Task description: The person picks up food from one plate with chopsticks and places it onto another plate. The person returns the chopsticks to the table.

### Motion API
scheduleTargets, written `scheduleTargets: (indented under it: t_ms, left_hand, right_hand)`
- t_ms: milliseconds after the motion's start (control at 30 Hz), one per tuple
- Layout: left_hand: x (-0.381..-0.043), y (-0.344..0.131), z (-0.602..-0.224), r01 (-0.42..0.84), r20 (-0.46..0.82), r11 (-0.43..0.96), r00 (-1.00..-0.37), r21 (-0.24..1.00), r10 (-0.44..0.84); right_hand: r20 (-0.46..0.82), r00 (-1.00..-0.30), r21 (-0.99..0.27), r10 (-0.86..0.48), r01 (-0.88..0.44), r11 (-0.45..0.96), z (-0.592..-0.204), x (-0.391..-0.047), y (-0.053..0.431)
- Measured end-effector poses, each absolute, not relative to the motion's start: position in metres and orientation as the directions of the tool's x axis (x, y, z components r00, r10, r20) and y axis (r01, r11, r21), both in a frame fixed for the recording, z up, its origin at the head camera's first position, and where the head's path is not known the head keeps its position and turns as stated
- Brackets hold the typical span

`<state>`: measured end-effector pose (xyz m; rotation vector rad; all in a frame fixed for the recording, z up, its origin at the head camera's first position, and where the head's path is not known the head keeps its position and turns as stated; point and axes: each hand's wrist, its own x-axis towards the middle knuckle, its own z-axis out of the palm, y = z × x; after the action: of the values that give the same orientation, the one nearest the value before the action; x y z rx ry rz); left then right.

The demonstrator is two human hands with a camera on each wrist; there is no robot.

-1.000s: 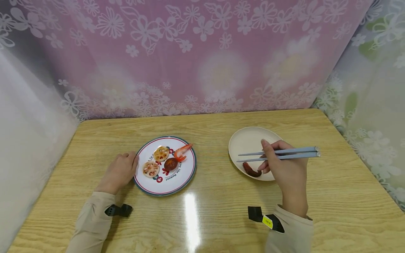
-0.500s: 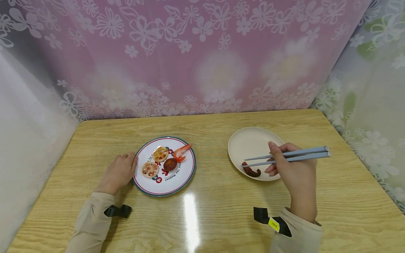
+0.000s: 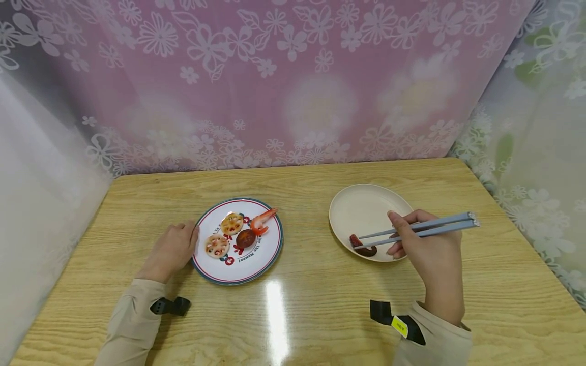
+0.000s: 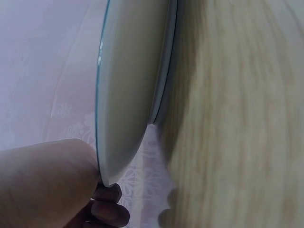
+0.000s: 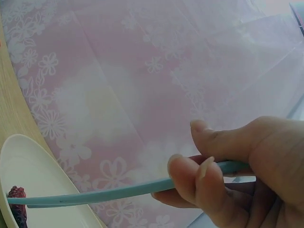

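Note:
My right hand [image 3: 430,249] holds a pair of blue-grey chopsticks [image 3: 435,223], thumb and fingers around them. Their tips straddle the upper end of a dark red, curled, tentacle-like food piece [image 3: 366,250] on the cream plate [image 3: 357,203]. In the right wrist view the chopsticks [image 5: 104,194] overlap the bumpy dark red piece [image 5: 18,204] near the plate's rim. On the left, my left hand [image 3: 171,249] pinches the rim of the white patterned plate [image 3: 256,269], its fingers [image 4: 110,212] under the edge in the left wrist view.
Two lotus root slices [image 3: 217,246], a brown mushroom cap [image 3: 245,238] and an orange-red shrimp [image 3: 263,221] lie on the patterned plate. Both plates stand apart on the wooden table [image 3: 306,305]. A pink floral curtain [image 3: 274,101] hangs behind the table's far edge.
My right hand has shifted rightward and the chopstick tips have come down from above the cream plate to the dark red piece. The left hand stays at its plate.

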<state>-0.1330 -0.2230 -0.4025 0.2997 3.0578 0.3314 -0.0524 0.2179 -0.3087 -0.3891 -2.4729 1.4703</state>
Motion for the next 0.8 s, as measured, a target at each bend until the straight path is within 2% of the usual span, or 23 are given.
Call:
scheduleTargets:
  t_ms: [400,800]
  left_hand:
    - [-0.1311,-0.223,-0.4013,0.185,-0.023,0.957,-0.98,0.223,0.195]
    - [-0.1316,-0.2234,-0.4027,0.207,-0.001,0.953,-0.977,0.221,0.212]
  right_hand:
    - [0.006,-0.931,-0.867,0.366,0.178,0.466,-0.3079,-0.0504,0.2204]
    - [0.011,-0.921,-0.88,0.389,0.175,0.441,-0.315,-0.0548,0.2196]
